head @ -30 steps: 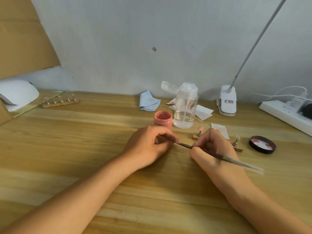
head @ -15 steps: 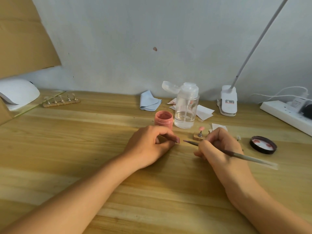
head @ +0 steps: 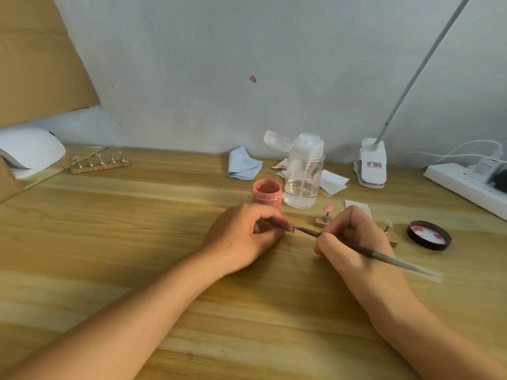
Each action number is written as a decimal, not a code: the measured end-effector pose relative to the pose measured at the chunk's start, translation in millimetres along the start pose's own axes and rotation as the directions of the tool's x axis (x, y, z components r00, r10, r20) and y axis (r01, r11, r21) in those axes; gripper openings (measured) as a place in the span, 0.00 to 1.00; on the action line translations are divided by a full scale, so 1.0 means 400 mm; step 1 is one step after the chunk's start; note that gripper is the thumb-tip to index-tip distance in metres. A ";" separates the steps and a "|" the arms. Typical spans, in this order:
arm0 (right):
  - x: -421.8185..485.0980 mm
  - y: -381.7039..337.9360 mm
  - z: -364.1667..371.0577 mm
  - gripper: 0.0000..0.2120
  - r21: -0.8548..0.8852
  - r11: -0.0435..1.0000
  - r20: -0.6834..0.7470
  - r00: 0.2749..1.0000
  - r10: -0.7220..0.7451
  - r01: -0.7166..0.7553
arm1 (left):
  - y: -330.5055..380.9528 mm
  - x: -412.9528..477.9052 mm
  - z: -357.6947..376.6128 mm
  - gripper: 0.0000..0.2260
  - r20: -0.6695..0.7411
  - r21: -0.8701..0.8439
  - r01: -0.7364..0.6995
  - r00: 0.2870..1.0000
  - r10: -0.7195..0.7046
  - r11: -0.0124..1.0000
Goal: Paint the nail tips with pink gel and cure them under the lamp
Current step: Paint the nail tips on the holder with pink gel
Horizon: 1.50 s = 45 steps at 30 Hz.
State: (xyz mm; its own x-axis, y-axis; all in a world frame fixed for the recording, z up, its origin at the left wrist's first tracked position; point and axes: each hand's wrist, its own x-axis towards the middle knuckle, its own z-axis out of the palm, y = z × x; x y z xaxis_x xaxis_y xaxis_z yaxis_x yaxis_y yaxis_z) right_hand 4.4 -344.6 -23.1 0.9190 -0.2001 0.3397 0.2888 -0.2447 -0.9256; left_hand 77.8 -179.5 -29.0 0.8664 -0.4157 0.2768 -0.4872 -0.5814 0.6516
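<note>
My left hand (head: 241, 237) rests on the wooden table, pinching a small pink nail tip (head: 290, 229) between thumb and forefinger; most of the tip is hidden. My right hand (head: 354, 242) grips a thin brush (head: 384, 255), and its bristles touch that nail tip. Just behind my left hand stands the open pink gel jar (head: 266, 193). A wooden stand (head: 319, 220) behind my right hand carries a painted pink tip (head: 328, 208) and a clear tip (head: 388, 223). The white curing lamp (head: 30, 150) sits at the far left edge.
A second stand (head: 100, 163) with several clear tips lies at the back left. A clear pump bottle (head: 303, 174), blue cloth (head: 244, 164), paper wipes (head: 333, 181), clip lamp base (head: 372, 165) and power strip (head: 466, 185) line the back. The jar's lid (head: 429, 235) lies right.
Half a second ago the brush had drawn back to the right, away from my left fingers. It has now returned leftward and touches the nail tip again. My left hand stayed put.
</note>
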 end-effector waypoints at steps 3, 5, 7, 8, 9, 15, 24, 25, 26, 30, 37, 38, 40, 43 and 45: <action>0.000 -0.003 0.000 0.08 0.011 1.000 0.000 1.000 0.002 -0.002 | -0.001 0.001 0.000 0.12 0.002 0.007 -0.012 1.000 0.012 1.000; 0.001 0.002 0.001 0.08 -0.010 1.000 0.023 1.000 -0.004 0.004 | -0.001 0.001 0.000 0.12 0.000 0.011 -0.020 1.000 0.020 1.000; 0.002 0.008 0.003 0.07 -0.030 1.000 0.044 0.999 -0.003 0.004 | -0.002 0.001 0.001 0.10 -0.002 0.012 -0.022 1.000 0.022 1.000; 0.003 0.009 0.003 0.07 -0.037 0.999 0.049 0.999 -0.001 0.003 | -0.003 0.001 0.001 0.10 -0.002 0.011 -0.021 1.000 0.021 1.000; 0.003 0.010 0.003 0.07 -0.039 0.999 0.046 0.999 -0.005 0.007 | -0.004 0.001 0.001 0.10 -0.002 0.009 -0.021 1.000 0.021 1.000; 0.004 0.015 0.001 0.07 -0.036 0.999 0.010 1.000 -0.001 0.001 | -0.008 0.004 0.004 0.09 0.004 0.006 -0.012 1.000 0.012 1.000; 0.006 0.017 0.002 0.07 -0.059 0.998 -0.001 1.000 0.010 -0.010 | -0.015 0.009 0.007 0.10 -0.001 0.028 0.000 1.000 0.000 1.000; 0.006 0.017 0.002 0.07 -0.059 0.998 -0.002 1.000 0.012 -0.012 | -0.017 0.009 0.007 0.10 -0.003 0.029 0.003 1.000 -0.003 1.000; 0.007 0.018 0.002 0.07 -0.057 0.998 -0.004 1.000 0.013 -0.013 | -0.018 0.008 0.008 0.10 -0.005 0.031 0.005 1.000 -0.005 1.000; 0.005 0.018 0.001 0.07 -0.045 0.999 -0.014 1.000 -0.002 0.002 | -0.020 0.008 0.009 0.08 -0.007 0.027 0.008 1.000 -0.008 1.000; 0.004 0.020 0.001 0.08 -0.068 0.997 -0.012 0.999 -0.036 0.035 | -0.024 0.011 0.012 0.09 -0.009 0.023 0.015 1.000 -0.015 1.000; 0.004 0.018 0.000 0.07 -0.054 0.998 -0.019 0.999 -0.039 0.038 | -0.023 0.011 0.012 0.11 -0.010 0.023 0.011 1.000 -0.010 1.000; 0.004 0.016 -0.002 0.07 -0.047 0.998 -0.018 0.999 -0.042 0.041 | -0.024 0.011 0.012 0.12 -0.011 0.025 0.009 1.000 -0.009 1.000; 0.008 0.022 -0.001 0.10 -0.087 0.995 -0.005 0.999 -0.045 0.044 | -0.026 0.010 0.013 0.07 -0.014 0.015 0.015 1.000 -0.015 1.000; 0.008 0.023 -0.001 0.09 -0.081 0.996 -0.013 0.999 -0.031 0.030 | -0.027 0.010 0.014 0.07 -0.018 0.010 0.014 1.000 -0.014 1.000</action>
State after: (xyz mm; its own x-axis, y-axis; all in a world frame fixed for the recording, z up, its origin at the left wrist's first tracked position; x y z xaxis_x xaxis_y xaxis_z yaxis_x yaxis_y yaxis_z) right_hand 9.9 -347.8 -30.5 0.9059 -0.2046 0.3707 0.2939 -0.3264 -0.8984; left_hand 86.0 -178.6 -39.0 0.8747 -0.3950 0.2808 -0.4763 -0.5939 0.6484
